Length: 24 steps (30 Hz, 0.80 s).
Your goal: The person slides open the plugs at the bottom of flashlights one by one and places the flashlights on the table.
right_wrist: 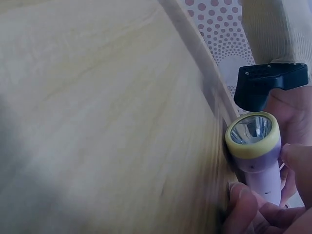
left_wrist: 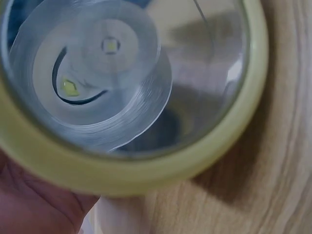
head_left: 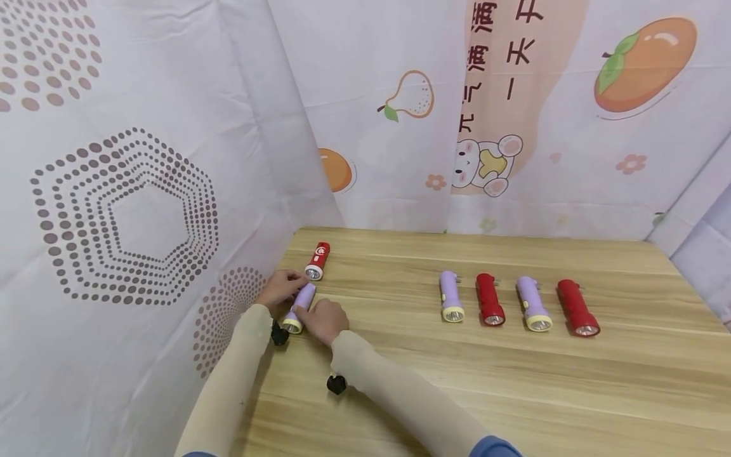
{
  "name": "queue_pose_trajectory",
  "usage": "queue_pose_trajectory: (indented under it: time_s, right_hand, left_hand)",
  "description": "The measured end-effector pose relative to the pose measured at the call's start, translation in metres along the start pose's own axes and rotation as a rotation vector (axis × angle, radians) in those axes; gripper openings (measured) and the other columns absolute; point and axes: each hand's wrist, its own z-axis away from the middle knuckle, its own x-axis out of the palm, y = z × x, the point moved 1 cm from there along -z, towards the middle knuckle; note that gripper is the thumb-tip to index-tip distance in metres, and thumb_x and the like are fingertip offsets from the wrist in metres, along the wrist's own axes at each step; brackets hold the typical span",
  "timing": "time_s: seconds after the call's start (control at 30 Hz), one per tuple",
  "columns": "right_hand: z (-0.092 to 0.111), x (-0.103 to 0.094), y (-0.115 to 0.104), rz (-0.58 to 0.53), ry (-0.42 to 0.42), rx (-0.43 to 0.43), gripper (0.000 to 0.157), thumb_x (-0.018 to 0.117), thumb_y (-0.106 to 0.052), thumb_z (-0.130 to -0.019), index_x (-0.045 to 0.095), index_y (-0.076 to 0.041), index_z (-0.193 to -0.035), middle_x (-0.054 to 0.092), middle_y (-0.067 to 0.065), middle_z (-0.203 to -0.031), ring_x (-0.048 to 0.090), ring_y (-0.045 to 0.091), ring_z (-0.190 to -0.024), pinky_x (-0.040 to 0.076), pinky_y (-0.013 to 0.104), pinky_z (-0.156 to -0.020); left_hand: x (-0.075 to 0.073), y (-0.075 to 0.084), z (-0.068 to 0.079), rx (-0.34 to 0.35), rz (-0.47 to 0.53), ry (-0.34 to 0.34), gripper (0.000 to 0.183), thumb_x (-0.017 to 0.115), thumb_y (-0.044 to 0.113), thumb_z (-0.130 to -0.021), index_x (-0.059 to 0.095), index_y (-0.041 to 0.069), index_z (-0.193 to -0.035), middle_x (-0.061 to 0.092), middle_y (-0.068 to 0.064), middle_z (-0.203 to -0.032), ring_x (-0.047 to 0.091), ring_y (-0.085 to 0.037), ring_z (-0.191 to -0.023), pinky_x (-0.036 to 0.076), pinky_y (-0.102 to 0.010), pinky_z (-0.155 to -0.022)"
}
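A lilac flashlight (head_left: 304, 297) with a pale yellow rim lies at the left side of the table, its lens towards me. My right hand (head_left: 324, 320) grips its body from the right, thumb on one side and fingers on the other in the right wrist view. From the left, my left hand (head_left: 281, 289) holds it near its tail end, fingertips partly hidden. The yellow rim (left_wrist: 161, 173) and clear lens fill much of the left wrist view. Just beyond the fingers rests a red flashlight (head_left: 318, 261) with a white head.
Towards the right of the wooden table (head_left: 388, 393) lie a lilac flashlight (head_left: 451, 296), a red one (head_left: 490, 299), another lilac one (head_left: 533, 304) and another red one (head_left: 578, 308), lenses towards me. A dotted white curtain (head_left: 143, 343) borders the left edge; a printed one (head_left: 371, 209) hangs behind.
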Motion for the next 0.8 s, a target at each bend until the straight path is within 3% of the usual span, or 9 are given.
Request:
queue_pose_trajectory:
  time_s: [0.3,0.6,0.8]
  right_hand:
    - [0.005,0.001,-0.006,-0.008,-0.012,0.009,0.058,0.069,-0.059,-0.091,0.047,-0.019,-0.057,0.041,-0.006,-0.05,0.038,0.011,-0.043,0.028,0.028,-0.039]
    - [0.002,0.003,-0.004,-0.017,-0.024,0.007,0.056,0.072,-0.053,-0.091,0.046,-0.019,-0.055,0.042,-0.007,-0.048,0.038,0.01,-0.043,0.027,0.027,-0.039]
    - [-0.003,0.001,-0.003,-0.05,-0.039,-0.001,0.053,0.074,-0.049,-0.092,0.049,-0.018,-0.056,0.043,-0.006,-0.048,0.038,0.01,-0.043,0.027,0.026,-0.039]
  left_hand:
    - [-0.002,-0.004,0.001,0.005,0.029,-0.018,0.038,0.068,0.033,-0.1,0.071,-0.002,-0.116,0.071,-0.012,-0.103,0.066,-0.02,-0.083,0.057,-0.032,-0.07]
    - [-0.011,-0.011,0.005,-0.013,0.071,-0.169,0.042,0.068,0.034,-0.101,0.07,-0.002,-0.123,0.073,-0.012,-0.103,0.07,-0.022,-0.086,0.058,-0.034,-0.076]
    - [-0.012,-0.005,0.008,-0.028,0.031,-0.198,0.043,0.068,0.036,-0.1,0.071,0.0,-0.123,0.073,-0.011,-0.101,0.07,-0.022,-0.086,0.059,-0.035,-0.073]
